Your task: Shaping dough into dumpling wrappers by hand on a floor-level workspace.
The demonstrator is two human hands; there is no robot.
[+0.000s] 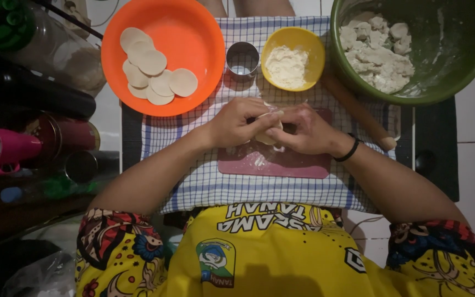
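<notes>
no packages, labels, signs or screens in view

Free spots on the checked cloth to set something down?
Bare cloth lies below the red board, toward the person. A narrow strip runs left of the board, under the orange plate. The top row is crowded: metal cutter, yellow bowl, green bowl, rolling pin.

Home kitchen floor, dough bowl (413, 88), rolling pin (358, 113)

Your one camera sits on your head and looks straight down, close over your lap. The cloth (248, 181) fills the middle; bowls line the far edge, and your arms enter from the bottom.
</notes>
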